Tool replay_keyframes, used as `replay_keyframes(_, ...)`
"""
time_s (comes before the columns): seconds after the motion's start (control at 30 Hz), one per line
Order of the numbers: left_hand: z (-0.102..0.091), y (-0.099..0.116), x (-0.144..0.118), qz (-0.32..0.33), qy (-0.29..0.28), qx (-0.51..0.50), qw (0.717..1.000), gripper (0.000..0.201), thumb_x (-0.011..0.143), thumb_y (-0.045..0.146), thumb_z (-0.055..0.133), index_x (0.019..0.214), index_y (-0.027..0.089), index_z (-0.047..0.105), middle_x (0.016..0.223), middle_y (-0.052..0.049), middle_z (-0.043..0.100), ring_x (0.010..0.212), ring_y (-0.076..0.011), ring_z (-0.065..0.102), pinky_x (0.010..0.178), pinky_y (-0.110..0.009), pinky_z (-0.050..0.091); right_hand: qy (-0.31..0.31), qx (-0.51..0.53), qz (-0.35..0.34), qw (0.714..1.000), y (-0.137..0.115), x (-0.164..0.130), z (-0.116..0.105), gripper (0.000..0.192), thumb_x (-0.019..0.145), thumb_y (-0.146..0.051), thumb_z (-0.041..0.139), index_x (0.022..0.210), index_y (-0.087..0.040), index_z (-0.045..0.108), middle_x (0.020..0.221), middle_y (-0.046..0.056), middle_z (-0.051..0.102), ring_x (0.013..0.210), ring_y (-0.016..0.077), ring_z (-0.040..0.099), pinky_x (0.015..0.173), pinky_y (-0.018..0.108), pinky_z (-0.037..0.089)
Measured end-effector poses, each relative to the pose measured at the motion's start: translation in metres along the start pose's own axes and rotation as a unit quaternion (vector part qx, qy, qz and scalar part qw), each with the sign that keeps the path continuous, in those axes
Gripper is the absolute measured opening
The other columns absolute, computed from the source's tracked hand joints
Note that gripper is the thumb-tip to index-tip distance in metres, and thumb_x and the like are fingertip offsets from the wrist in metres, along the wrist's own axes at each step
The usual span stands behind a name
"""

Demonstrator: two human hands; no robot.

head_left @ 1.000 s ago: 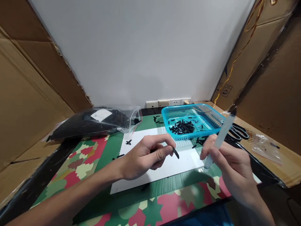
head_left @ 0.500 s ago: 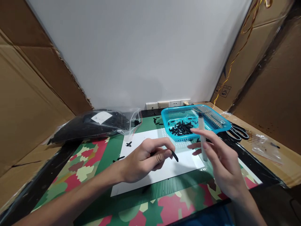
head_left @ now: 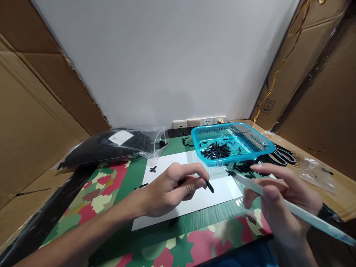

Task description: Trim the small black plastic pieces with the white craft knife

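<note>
My left hand (head_left: pixel 169 189) hovers over a white sheet (head_left: pixel 200 200) and pinches a small black plastic piece (head_left: pixel 209 186) between thumb and forefinger. My right hand (head_left: pixel 280 200) holds a long translucent white tube (head_left: pixel 289 209) that lies nearly flat, its black-tipped end (head_left: pixel 230 173) pointing left toward the black piece. A short gap separates the tube tip from the piece. A blue basket (head_left: pixel 264 146) with several black pieces in it stands just beyond both hands.
A clear bag of black parts (head_left: pixel 111 146) lies at the back left. Loose black pieces (head_left: pixel 244 168) sit beside the basket, scissors (head_left: pixel 282 155) and a small clear bag (head_left: pixel 317 172) to the right. Cardboard walls stand on both sides, and a camouflage mat (head_left: pixel 105 185) covers the table.
My right hand has swung the tube from upright down to nearly flat, its tip now pointing left at the black piece. My left hand has barely moved.
</note>
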State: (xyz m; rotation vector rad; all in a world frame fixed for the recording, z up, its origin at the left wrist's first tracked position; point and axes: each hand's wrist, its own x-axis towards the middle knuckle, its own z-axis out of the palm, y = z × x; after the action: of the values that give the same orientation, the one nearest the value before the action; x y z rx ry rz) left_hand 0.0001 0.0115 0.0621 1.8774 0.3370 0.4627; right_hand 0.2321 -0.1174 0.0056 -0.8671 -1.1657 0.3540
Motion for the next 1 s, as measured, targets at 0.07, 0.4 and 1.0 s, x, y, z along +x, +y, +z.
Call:
replay_keyframes(0.07, 0.001, 0.0, 0.001, -0.013, -0.003, -0.009, 1.0, 0.028, 0.108, 0.041, 0.058, 0.102, 0.015, 0.069, 0.062, 0.006, 0.042, 0.051, -0.0084, 0.034, 0.047, -0.022, 0.029, -0.035, -0.008, -0.006, 0.999, -0.007, -0.001, 0.001, 0.032, 0.101, -0.039, 0.078, 0.131, -0.026, 0.075, 0.07, 0.002, 0.08, 0.052, 0.0234, 0.076, 0.043, 0.031, 0.057)
replay_keyframes(0.4, 0.003, 0.004, 0.002, -0.069, -0.029, -0.101, 0.992, 0.033, 0.106, 0.049, 0.063, 0.098, 0.018, 0.065, 0.061, 0.007, 0.041, 0.052, -0.0084, 0.036, 0.045, -0.019, 0.029, -0.134, -0.085, -0.103, 0.982, -0.016, 0.004, 0.001, 0.029, 0.089, -0.013, 0.088, 0.112, -0.03, 0.084, 0.079, 0.0, 0.084, 0.058, 0.0206, 0.078, 0.053, 0.029, 0.061)
replay_keyframes(1.0, 0.004, 0.0, 0.0, -0.078, -0.026, -0.085, 0.993, 0.03, 0.108, 0.045, 0.061, 0.101, 0.017, 0.065, 0.063, 0.007, 0.044, 0.053, -0.007, 0.037, 0.047, -0.018, 0.032, -0.15, -0.098, -0.122, 0.976, -0.021, 0.009, 0.006, 0.015, 0.094, -0.01, 0.08, 0.103, -0.022, 0.079, 0.078, 0.002, 0.082, 0.058, 0.0185, 0.077, 0.053, 0.027, 0.06)
